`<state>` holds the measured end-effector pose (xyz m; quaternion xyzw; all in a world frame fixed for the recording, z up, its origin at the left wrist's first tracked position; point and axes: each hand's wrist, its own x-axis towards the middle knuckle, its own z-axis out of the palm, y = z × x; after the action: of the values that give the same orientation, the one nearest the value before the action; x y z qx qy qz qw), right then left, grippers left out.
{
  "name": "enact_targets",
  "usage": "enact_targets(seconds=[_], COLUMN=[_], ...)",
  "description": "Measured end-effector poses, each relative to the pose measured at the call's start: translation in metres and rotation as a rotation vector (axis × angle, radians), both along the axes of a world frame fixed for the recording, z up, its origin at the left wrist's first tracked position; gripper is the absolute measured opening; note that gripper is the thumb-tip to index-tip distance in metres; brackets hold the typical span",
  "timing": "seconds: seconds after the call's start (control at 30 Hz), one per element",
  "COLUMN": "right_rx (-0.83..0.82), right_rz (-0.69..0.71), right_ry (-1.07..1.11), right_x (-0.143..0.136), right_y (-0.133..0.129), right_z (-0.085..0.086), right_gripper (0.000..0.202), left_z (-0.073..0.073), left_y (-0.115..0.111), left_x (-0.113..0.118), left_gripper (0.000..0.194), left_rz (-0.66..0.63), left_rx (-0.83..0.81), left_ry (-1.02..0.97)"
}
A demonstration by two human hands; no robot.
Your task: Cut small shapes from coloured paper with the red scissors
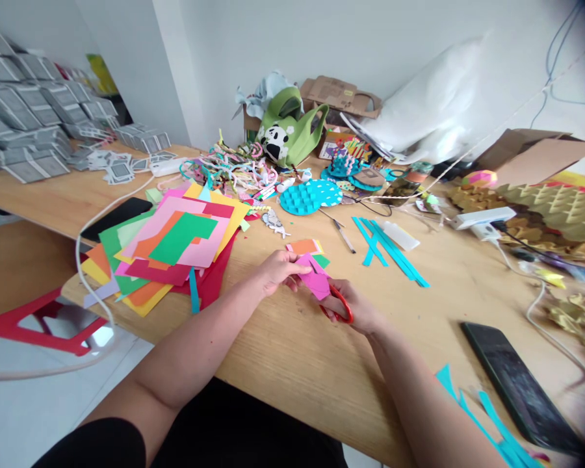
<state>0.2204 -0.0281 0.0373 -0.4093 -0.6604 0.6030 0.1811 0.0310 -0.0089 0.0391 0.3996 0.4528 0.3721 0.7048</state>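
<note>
Magenta paper (314,278) is pinched by the left hand (279,270), thumb on top. Red-handled scissors (350,313) are held at its lower right, the right hand (358,307) curled round the loops; blade gap can't be told tbh. Small orange and green pieces (303,247) are parked just beyond that paper, blue strips (398,254) off to its right. Cut could get skewed if the paper's allowed to flex.

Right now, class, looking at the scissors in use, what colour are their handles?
The scissor handles are red, seen best in the head view.
</note>
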Motion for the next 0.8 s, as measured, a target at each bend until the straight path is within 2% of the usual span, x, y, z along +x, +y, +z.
enact_targets(seconds=[0.3,0.53,0.67,0.8], right_rx=[0.052,0.050,0.069,0.050], right_rz=[-0.052,-0.114,-0.124,-0.134], right_ry=[0.040,0.016,-0.002,-0.005], right_x=[-0.0001,-0.0046,-0.0065,-0.0073], right_y=[0.0007,-0.0006,-0.0019,-0.0029], right_z=[0.0000,0.0032,0.0061,0.0067], right_gripper=[0.017,0.023,0.030,0.032], left_z=[-0.0006,-0.0074,-0.0050,-0.0008], left_y=[-0.0029,0.0012,0.0015,0.0002], left_x=[-0.0012,0.0004,0.0015,0.0004], left_gripper=[0.027,0.031,0.021,0.020], left_rz=[-0.125,-0.022,0.105,0.108], left_rx=[-0.067,-0.080,-0.063,-0.047], left_ry=[-0.077,-0.186,-0.245,-0.205])
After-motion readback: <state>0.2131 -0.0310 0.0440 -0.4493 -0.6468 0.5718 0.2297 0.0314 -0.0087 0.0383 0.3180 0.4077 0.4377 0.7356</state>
